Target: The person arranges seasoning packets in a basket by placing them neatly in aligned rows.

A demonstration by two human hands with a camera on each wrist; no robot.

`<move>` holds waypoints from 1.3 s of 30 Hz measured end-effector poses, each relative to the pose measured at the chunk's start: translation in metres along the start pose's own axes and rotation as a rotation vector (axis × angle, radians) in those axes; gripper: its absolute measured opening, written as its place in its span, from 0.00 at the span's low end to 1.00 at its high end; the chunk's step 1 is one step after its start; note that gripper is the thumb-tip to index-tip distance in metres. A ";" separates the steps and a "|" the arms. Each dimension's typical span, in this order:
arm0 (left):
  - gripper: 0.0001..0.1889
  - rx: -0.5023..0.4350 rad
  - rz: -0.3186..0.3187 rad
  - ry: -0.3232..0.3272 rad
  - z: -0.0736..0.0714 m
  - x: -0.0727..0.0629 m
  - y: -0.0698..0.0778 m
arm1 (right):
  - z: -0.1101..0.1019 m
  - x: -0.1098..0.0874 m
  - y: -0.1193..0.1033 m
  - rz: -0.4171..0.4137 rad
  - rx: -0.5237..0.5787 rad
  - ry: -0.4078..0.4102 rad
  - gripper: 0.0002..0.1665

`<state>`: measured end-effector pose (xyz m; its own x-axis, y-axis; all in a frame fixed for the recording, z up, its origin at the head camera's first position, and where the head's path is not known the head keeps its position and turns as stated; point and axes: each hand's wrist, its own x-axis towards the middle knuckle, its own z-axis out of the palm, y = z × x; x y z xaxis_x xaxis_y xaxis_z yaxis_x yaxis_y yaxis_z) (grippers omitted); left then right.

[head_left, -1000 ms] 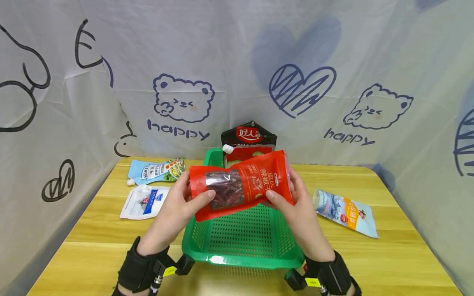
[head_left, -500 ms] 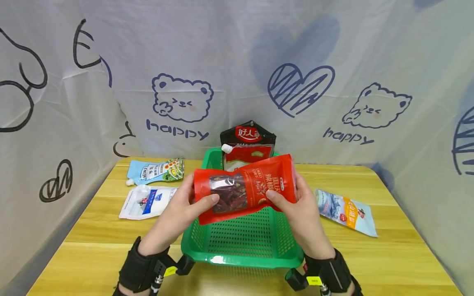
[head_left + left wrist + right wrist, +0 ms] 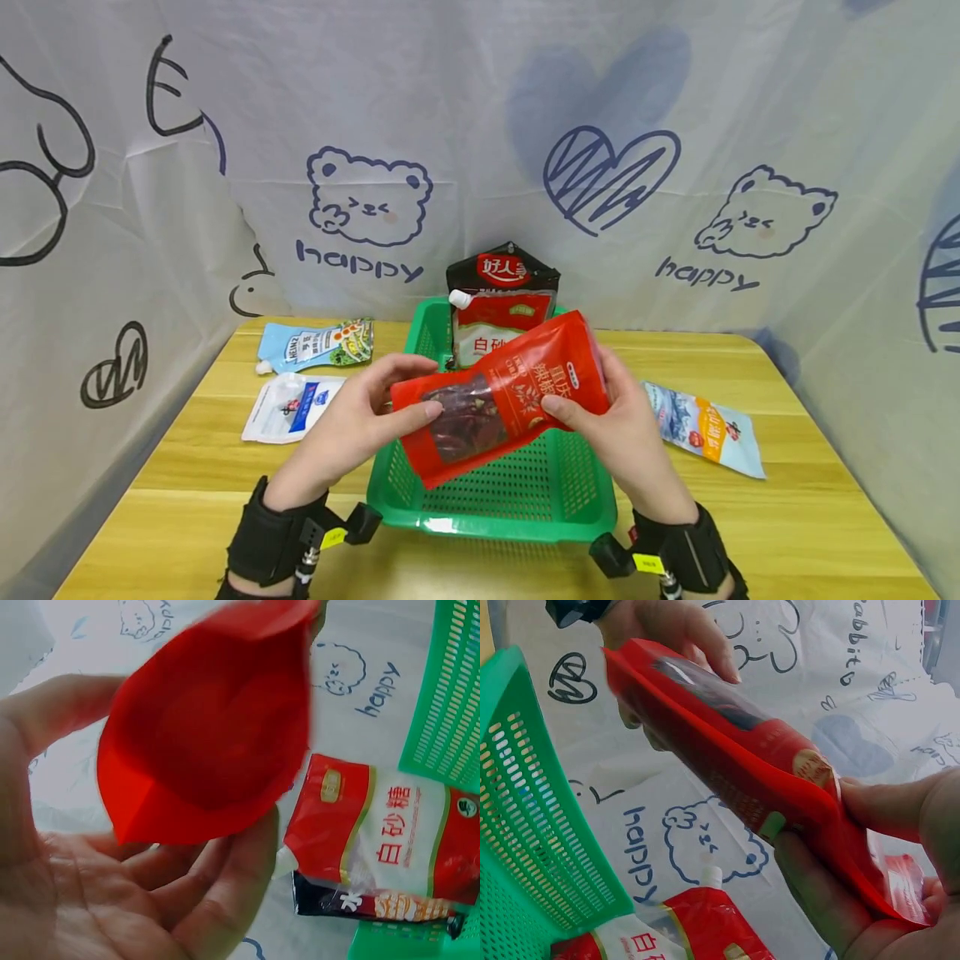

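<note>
A red bag of dried chillies (image 3: 517, 392) with a clear window is held slanted above a green basket (image 3: 491, 527). My right hand (image 3: 622, 425) grips its upper right end, thumb on the printed front and fingers behind. My left hand (image 3: 367, 412) is loosely spread around the lower left end, with the thumb over the front. In the left wrist view, the bag's red bottom (image 3: 217, 727) faces the camera between thumb and fingers. Inside the basket's far end, a red-and-white sugar pouch (image 3: 502, 317) with a white spout leans on a black pouch (image 3: 462, 275).
On the table's left lie a light-blue Heinz spout pouch (image 3: 311, 346) and a white-and-blue packet (image 3: 267, 412). A light-blue and orange packet (image 3: 708, 429) lies to the right. Printed white cloth (image 3: 487, 108) surrounds the wooden table (image 3: 750, 533) behind and at the sides.
The chilli bag has tilted further, its left end lower. My left fingers have loosened and shifted slightly left, while my right hand keeps hold. More of the sugar pouch shows.
</note>
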<state>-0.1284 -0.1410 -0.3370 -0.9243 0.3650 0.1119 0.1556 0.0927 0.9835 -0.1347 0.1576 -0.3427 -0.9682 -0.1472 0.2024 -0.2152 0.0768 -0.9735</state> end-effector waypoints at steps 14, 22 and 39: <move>0.25 0.162 -0.047 -0.110 -0.001 0.000 -0.003 | 0.000 -0.001 -0.001 0.050 -0.087 -0.049 0.46; 0.24 0.161 -0.029 -0.052 0.002 -0.002 -0.001 | -0.001 -0.001 -0.003 0.055 -0.027 -0.016 0.44; 0.25 0.064 0.030 0.048 0.010 0.001 0.000 | 0.010 -0.004 0.005 -0.003 0.213 -0.087 0.32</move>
<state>-0.1261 -0.1316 -0.3383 -0.9341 0.3240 0.1496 0.2042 0.1416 0.9686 -0.1305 0.1491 -0.3493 -0.9511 -0.2320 0.2039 -0.1770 -0.1318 -0.9754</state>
